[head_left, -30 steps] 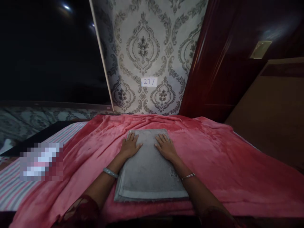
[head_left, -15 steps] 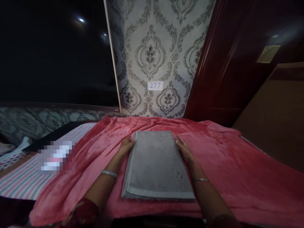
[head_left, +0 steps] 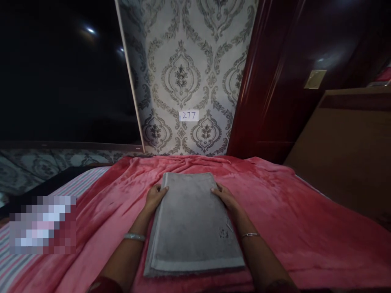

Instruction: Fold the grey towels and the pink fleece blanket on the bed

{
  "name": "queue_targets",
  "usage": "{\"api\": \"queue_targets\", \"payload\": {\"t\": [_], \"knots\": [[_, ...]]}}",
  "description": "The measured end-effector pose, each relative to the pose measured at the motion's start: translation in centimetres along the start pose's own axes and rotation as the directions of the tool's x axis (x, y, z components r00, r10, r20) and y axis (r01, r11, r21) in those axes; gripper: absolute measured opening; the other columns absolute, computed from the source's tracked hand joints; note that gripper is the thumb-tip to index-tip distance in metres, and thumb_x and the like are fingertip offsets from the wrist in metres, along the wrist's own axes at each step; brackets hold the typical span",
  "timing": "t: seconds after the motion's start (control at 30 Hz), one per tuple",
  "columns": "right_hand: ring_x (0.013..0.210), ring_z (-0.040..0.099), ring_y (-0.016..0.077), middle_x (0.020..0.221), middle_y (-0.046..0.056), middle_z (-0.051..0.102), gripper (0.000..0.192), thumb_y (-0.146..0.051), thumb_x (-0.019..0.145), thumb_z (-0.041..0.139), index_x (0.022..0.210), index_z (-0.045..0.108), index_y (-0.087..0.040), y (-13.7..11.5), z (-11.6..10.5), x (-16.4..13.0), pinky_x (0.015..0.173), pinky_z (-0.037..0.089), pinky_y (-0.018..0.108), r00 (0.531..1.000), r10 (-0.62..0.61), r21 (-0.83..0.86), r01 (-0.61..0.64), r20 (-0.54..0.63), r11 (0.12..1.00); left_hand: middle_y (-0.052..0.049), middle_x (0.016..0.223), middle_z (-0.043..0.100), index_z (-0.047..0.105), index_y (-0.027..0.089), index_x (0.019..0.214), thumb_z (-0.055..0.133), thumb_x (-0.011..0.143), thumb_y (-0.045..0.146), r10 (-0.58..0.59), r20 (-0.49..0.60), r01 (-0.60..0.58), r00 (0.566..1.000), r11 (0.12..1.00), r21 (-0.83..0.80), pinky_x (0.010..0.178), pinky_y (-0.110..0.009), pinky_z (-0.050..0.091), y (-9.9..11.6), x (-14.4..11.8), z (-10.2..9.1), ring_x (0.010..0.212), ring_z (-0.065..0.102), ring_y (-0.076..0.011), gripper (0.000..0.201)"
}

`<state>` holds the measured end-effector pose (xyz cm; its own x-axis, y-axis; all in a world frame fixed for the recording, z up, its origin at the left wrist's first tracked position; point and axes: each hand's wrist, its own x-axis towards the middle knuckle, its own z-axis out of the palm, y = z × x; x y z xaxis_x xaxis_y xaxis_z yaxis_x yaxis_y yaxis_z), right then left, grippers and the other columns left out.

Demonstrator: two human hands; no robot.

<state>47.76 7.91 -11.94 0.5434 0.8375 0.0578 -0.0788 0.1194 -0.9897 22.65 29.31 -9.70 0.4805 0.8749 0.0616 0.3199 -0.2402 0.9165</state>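
Observation:
A folded grey towel with a pale border band and a small embroidered motif lies lengthwise before me, over a pink plush blanket. At its far left edge, my left hand grips it, thumb on top and fingers tucked out of sight. On the opposite edge my right hand does the same, its thumb pressed on the upper face. Whether the towel's far end touches the blanket or is slightly raised, I cannot tell.
A large dark screen stands at the left back. A label reading 277 is on the patterned wall. Dark red wooden panelling and a brown board stand at right. Striped cloth and a blurred-out item lie left.
Both hands have closed on the towel's side edges, thumbs now over its top. The towel appears larger and nearer. My view has shifted somewhat to the right.

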Motion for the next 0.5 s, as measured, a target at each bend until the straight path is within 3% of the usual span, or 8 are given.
{"api": "queue_targets", "payload": {"t": [0.13, 0.23, 0.33, 0.43, 0.5], "knots": [[0.086, 0.071, 0.0258, 0.097, 0.004, 0.075, 0.055, -0.043, 0.058, 0.077, 0.107, 0.066, -0.021, -0.9, 0.5, -0.5, 0.077, 0.057, 0.036, 0.999, 0.048, 0.008, -0.048, -0.019, 0.999, -0.008, 0.081, 0.072, 0.065, 0.015, 0.086, 0.076, 0.052, 0.064, -0.009, 0.101, 0.021, 0.995, 0.993, -0.116, 0.062, -0.03, 0.049, 1.1, -0.5, 0.0, 0.073, 0.067, -0.0232, 0.061], [0.066, 0.067, 0.0229, 0.073, 0.005, 0.072, 0.034, -0.037, 0.057, 0.071, 0.085, 0.066, -0.019, -2.0, 0.9, -0.6, 0.062, 0.054, 0.034, 0.991, 0.131, -0.018, -0.132, -0.017, 0.991, -0.01, 0.074, 0.072, 0.067, 0.013, 0.081, 0.083, 0.043, 0.056, -0.038, 0.221, 0.075, 0.974, 0.984, -0.162, 0.059, -0.032, 0.049, 2.3, -1.1, -0.5, 0.065, 0.066, -0.0235, 0.06], [0.053, 0.059, 0.02, 0.058, 0.004, 0.064, 0.022, -0.031, 0.053, 0.068, 0.07, 0.061, -0.019, -4.2, 1.3, -0.2, 0.053, 0.05, 0.032, 0.992, 0.123, -0.04, -0.124, -0.04, 0.991, -0.009, 0.072, 0.072, 0.069, 0.012, 0.081, 0.085, 0.043, 0.05, 0.01, 0.277, 0.06, 0.961, 0.968, -0.243, 0.059, -0.032, 0.05, 4.5, -1.5, -1.4, 0.063, 0.065, -0.0228, 0.057], [0.059, 0.06, 0.0188, 0.063, 0.001, 0.065, 0.026, -0.027, 0.05, 0.069, 0.074, 0.061, -0.02, -8.4, 1.4, 0.6, 0.058, 0.05, 0.031, 0.996, 0.0, -0.04, -0.004, -0.092, 0.999, -0.006, 0.073, 0.072, 0.069, 0.012, 0.083, 0.086, 0.043, 0.045, 0.127, 0.208, -0.053, 0.97, 0.943, -0.327, 0.061, -0.03, 0.051, 8.4, -1.2, -2.7, 0.064, 0.065, -0.0203, 0.055], [0.071, 0.062, 0.0186, 0.074, -0.001, 0.068, 0.033, -0.027, 0.051, 0.071, 0.082, 0.062, -0.02, -12.2, 1.2, 1.0, 0.067, 0.051, 0.03, 0.982, -0.125, -0.038, 0.121, -0.14, 0.992, -0.005, 0.077, 0.073, 0.069, 0.013, 0.086, 0.086, 0.045, 0.045, 0.266, 0.096, -0.213, 0.959, 0.902, -0.375, 0.064, -0.029, 0.052, 11.8, -0.7, -3.7, 0.067, 0.065, -0.0193, 0.055]]}}
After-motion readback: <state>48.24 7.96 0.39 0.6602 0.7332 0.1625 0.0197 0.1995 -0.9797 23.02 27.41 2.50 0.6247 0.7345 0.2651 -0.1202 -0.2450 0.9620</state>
